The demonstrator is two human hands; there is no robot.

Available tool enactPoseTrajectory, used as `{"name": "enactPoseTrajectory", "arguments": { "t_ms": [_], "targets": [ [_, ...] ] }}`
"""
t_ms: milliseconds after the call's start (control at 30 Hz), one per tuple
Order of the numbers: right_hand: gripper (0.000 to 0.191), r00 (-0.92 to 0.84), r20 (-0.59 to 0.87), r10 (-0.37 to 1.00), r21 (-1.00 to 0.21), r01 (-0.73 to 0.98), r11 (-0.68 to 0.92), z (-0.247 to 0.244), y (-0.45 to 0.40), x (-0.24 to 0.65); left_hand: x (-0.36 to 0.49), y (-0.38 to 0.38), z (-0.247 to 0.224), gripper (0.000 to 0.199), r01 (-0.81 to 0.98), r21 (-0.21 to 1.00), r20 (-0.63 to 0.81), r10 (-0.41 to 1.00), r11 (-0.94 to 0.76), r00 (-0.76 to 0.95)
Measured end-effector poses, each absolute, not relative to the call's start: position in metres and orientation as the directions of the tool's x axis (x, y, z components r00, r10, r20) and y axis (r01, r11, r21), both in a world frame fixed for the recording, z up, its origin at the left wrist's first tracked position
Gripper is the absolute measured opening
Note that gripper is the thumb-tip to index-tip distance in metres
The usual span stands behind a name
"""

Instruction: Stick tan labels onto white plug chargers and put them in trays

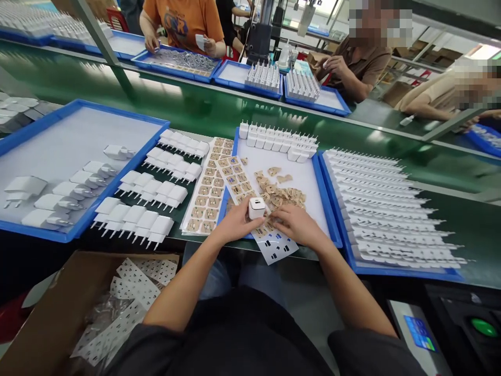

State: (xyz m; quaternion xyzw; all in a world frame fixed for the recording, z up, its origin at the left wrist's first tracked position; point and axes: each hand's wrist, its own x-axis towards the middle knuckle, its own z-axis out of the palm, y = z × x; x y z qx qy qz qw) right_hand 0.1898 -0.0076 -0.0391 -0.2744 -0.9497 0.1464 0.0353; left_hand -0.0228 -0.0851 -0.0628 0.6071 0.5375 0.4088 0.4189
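Note:
A white USB wall charger [257,208] is gripped in my left hand [236,222], its face with the dark port turned up. Beside it my right hand [296,223] has its fingers bent together over a sticker sheet [240,180]; whether something thin is between the fingertips is hidden. The sheet slants under both hands, and its lower end, with dark cut-out marks, hangs over the table edge. Small tan sticker pieces [282,194] are heaped just beyond my right hand, in the blue-rimmed tray [326,209]. At the tray's back, chargers [274,138] stand in rows, pins up.
More sticker sheets [203,198] lie stacked left of the tray. Charger rows [141,219] and another blue tray [78,104] are farther left. A filled tray [383,209] sits at right. Below left is a cardboard box [50,313] of used sheets. Co-workers sit across the green conveyor [203,104].

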Motion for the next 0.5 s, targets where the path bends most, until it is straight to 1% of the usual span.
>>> {"name": "enactPoseTrajectory", "arguments": {
  "t_ms": [67, 167, 333, 500],
  "targets": [
    [0.019, -0.812, 0.013, 0.584, -0.284, 0.557, 0.781, -0.049, -0.014, 0.190, -0.021, -0.085, -0.061, 0.040, 0.407, 0.909, 0.032, 0.989, -0.090, 0.146],
    [0.017, -0.787, 0.028, 0.617, -0.263, 0.589, 0.764, -0.055, -0.017, 0.189, -0.019, -0.084, -0.061, 0.041, 0.492, 0.865, 0.023, 0.987, -0.099, 0.158],
    [0.017, -0.784, 0.056, 0.618, -0.252, 0.587, 0.769, -0.055, -0.018, 0.190, -0.019, -0.082, -0.061, 0.038, 0.498, 0.864, -0.005, 0.987, -0.078, 0.163],
    [0.017, -0.797, 0.097, 0.597, -0.326, 0.541, 0.775, -0.060, -0.017, 0.194, -0.021, -0.082, -0.059, 0.037, 0.492, 0.869, -0.028, 0.988, -0.053, 0.154]
  ]
}}
